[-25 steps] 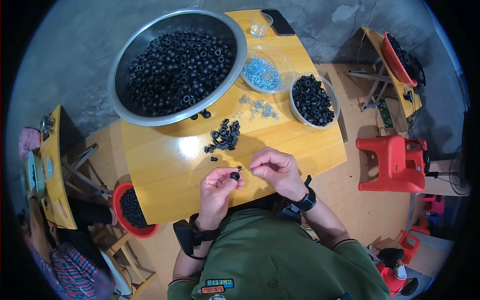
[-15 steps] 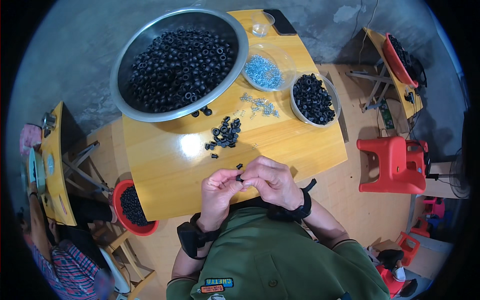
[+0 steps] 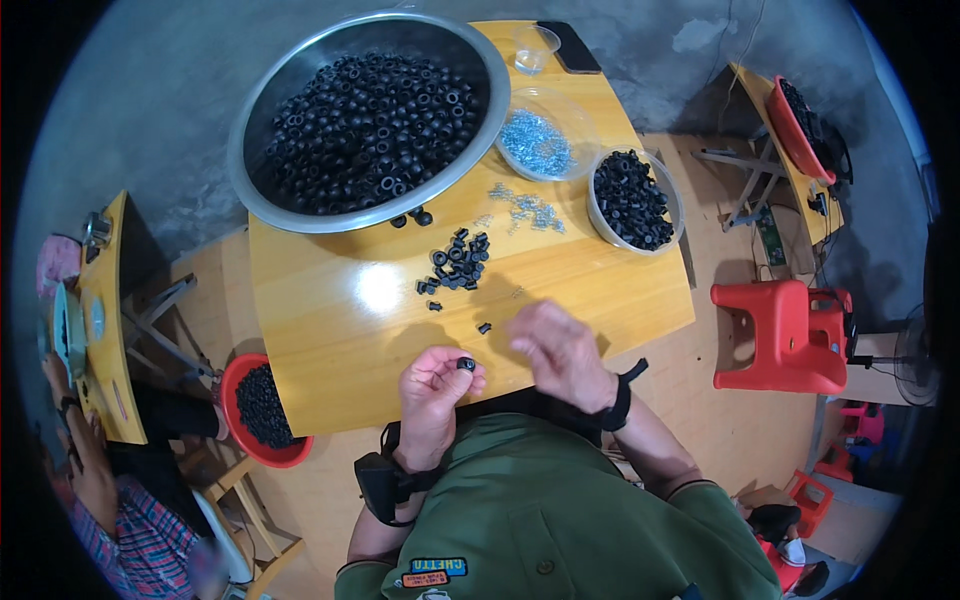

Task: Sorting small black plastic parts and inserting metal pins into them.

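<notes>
My left hand (image 3: 432, 390) is closed at the table's near edge, pinching a small black round cap (image 3: 466, 364) between thumb and fingertips. The cap's hollow side faces up. To its right, my right hand (image 3: 562, 352) is blurred by motion, its fingers loosely bent and apart from the thumb, with nothing visible in them. A single small black sleeve-like part (image 3: 485, 328) lies on the table just left of my right fingertips. Farther off is a loose pile of similar black parts (image 3: 458, 262), with small metal springs (image 3: 527, 207) scattered beyond it.
A big metal bowl (image 3: 240, 165) of black caps fills the table's far left. Beside it stand a clear tub (image 3: 590, 135) of springs, a tub (image 3: 597, 215) of black parts, a cup (image 3: 533, 55) and a phone (image 3: 570, 47). Red stools (image 3: 775, 335) stand right; a co-worker (image 3: 140, 530) sits left.
My hands were together around the small cap. My right hand has let go and moved up and right, while my left keeps hold of the cap.
</notes>
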`<act>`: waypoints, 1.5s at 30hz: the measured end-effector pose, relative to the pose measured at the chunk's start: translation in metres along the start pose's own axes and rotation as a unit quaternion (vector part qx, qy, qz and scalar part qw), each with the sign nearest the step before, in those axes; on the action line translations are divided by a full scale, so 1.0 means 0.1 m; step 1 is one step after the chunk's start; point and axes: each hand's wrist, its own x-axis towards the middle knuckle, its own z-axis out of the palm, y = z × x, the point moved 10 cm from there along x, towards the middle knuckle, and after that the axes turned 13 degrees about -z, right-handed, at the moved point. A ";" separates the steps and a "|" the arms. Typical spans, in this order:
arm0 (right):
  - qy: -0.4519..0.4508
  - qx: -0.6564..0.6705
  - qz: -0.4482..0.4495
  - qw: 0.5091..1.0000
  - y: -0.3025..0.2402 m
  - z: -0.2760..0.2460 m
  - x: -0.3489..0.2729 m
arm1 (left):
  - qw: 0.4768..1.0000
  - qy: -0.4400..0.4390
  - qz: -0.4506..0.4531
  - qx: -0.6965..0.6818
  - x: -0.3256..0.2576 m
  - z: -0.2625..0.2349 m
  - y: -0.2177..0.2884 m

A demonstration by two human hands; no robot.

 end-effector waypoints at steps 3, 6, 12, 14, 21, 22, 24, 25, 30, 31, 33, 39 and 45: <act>-0.006 -0.052 0.058 0.997 0.18 -0.05 0.06 | 1.000 0.009 0.013 -0.008 0.03 -0.09 0.05; -0.076 -0.078 0.017 0.994 0.08 0.14 0.13 | 1.000 0.021 0.004 -0.013 0.02 -0.12 0.03; -0.097 -0.098 0.001 0.990 0.14 0.39 0.12 | 1.000 0.006 0.006 -0.028 0.02 -0.07 0.04; -0.080 -0.048 0.026 0.995 0.17 0.34 0.09 | 1.000 0.006 0.006 -0.023 0.01 -0.05 0.05; 0.016 0.247 0.187 0.951 0.18 0.17 -0.12 | 1.000 -0.005 0.005 0.012 0.00 0.08 0.02; 0.058 0.337 0.274 0.899 0.26 0.22 -0.24 | 1.000 -0.006 0.004 0.012 0.00 0.11 0.02; 0.068 0.367 0.277 0.885 0.23 0.21 -0.25 | 1.000 -0.007 -0.011 0.027 -0.01 0.16 0.00; 0.077 0.397 0.278 0.872 0.22 0.22 -0.26 | 1.000 -0.006 -0.012 0.027 -0.03 0.17 0.01; 0.072 0.410 0.242 0.877 0.15 0.24 -0.24 | 0.998 -0.007 -0.012 0.064 -0.06 0.19 0.02; 0.070 0.423 0.240 0.871 0.13 0.26 -0.24 | 0.998 -0.007 -0.013 0.064 -0.06 0.18 0.01; 0.069 0.400 0.239 0.882 0.13 0.26 -0.25 | 0.998 -0.014 -0.001 0.066 -0.07 0.20 0.02; 0.045 0.305 0.231 0.923 0.09 0.20 -0.21 | 0.996 -0.007 0.002 0.088 -0.09 0.23 0.05; 0.022 0.192 0.165 0.967 -0.03 0.11 -0.13 | 0.992 0.010 0.020 0.127 -0.13 0.25 0.09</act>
